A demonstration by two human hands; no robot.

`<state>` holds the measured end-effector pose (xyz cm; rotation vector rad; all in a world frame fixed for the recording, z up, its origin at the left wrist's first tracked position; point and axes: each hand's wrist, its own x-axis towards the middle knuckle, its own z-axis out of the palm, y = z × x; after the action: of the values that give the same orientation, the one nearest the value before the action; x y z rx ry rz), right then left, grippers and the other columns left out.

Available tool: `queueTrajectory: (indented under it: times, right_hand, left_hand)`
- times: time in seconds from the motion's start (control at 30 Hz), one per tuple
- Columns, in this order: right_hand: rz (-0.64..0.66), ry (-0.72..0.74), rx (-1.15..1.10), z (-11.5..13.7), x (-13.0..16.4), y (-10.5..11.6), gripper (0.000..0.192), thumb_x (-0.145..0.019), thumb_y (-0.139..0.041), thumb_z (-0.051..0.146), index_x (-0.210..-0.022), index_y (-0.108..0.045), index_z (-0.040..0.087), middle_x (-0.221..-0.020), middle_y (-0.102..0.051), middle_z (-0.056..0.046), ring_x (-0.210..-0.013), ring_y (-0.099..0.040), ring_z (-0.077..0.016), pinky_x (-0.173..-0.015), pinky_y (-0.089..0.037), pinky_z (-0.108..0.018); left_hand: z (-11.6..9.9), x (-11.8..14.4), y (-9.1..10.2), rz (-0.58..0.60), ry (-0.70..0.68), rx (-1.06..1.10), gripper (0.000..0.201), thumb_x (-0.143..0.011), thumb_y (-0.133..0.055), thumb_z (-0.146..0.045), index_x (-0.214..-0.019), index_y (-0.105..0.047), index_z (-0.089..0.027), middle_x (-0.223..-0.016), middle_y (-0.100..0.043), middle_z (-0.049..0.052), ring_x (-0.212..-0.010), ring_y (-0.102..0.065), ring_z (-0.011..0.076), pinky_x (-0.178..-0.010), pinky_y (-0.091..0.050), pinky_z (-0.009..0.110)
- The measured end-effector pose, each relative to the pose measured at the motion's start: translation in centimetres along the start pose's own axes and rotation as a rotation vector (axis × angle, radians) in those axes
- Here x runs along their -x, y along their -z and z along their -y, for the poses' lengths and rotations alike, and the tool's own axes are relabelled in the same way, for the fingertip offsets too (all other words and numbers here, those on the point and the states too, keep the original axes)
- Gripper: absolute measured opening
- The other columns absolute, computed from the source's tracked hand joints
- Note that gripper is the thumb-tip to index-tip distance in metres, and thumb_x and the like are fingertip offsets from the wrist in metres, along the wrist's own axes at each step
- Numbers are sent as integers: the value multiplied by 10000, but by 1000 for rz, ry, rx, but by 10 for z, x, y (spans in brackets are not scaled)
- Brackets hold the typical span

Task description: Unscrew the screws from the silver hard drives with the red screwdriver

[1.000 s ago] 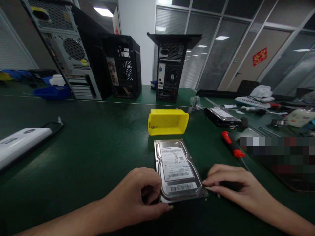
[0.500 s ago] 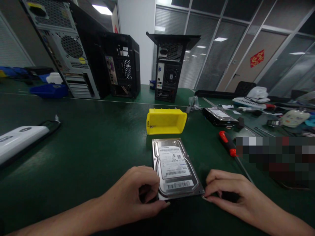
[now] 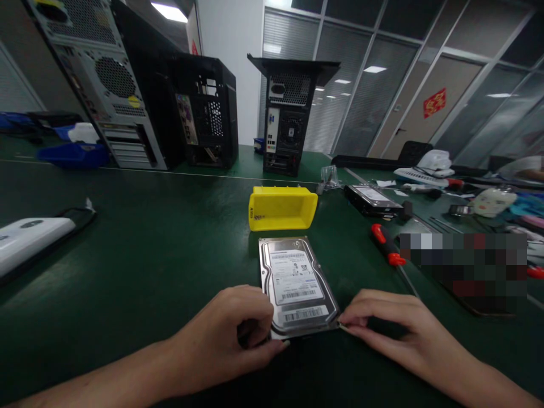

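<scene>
A: Where is the hard drive (image 3: pixel 293 286) placed in relation to the fingers?

B: It is set label side up on the green surface (image 3: pixel 161 266), between the two hands, and its near end is flanked by fingers at both corners.

A: And how is the left hand (image 3: pixel 233 334) arranged?

B: Its fingers are curled in against the left side, and its thumb is laid along the near edge, so the near left corner is touched from two directions. (Whether that corner is truly clamped cannot be told, as part of it is hidden.)

A: What about the right hand (image 3: pixel 386 320)?

B: Its thumb and forefinger are brought together at the tips, right at the near right corner. Contact is seen there, but whether the edge is pinched between them cannot be told.

A: What else is found around it?

B: Just beyond the far end, a yellow bin (image 3: pixel 283 218) is stood with its open side turned toward the hands. To the right, a red-and-black screwdriver (image 3: pixel 387 245) is laid with its shaft directed toward the right hand. Farther back on the right, another drive (image 3: pixel 372 199) is seen, and computer cases (image 3: pixel 227 113) are lined up behind.
</scene>
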<state>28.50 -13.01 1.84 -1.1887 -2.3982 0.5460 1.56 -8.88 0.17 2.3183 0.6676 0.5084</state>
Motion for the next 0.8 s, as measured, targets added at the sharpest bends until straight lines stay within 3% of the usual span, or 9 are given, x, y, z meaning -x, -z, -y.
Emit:
queueTrajectory:
  times: [0.2, 0.4, 0.8]
  right_hand:
    - [-83, 159, 111, 0, 2, 2, 210, -827, -545, 139, -1003, -622, 221, -893, -629, -1, -807, -609, -54, -679, -493, -133]
    - [-228, 282, 406, 0, 8, -1, 237, -859, -504, 227, -1062, -626, 242, -915, -655, -15, -827, -634, -109, -682, -512, -217]
    - [-204, 321, 470, 4, 5, 1, 258, -875, -480, 229, -1097, -612, 226, -893, -655, -28, -801, -624, -103, -669, -499, -221]
  left_hand:
    - [2, 0, -1, -2, -6, -26, 285, -805, -536, -175, -603, -335, -174, -593, -414, -51, -582, -399, 80, -550, -303, 195]
    - [3, 1, -2, -7, -29, -43, 278, -818, -524, -185, -607, -344, -173, -589, -417, -54, -582, -398, 80, -567, -309, 200]
    - [2, 1, -2, -2, -26, -46, 280, -806, -525, -155, -607, -329, -174, -592, -405, -54, -586, -387, 81, -564, -302, 201]
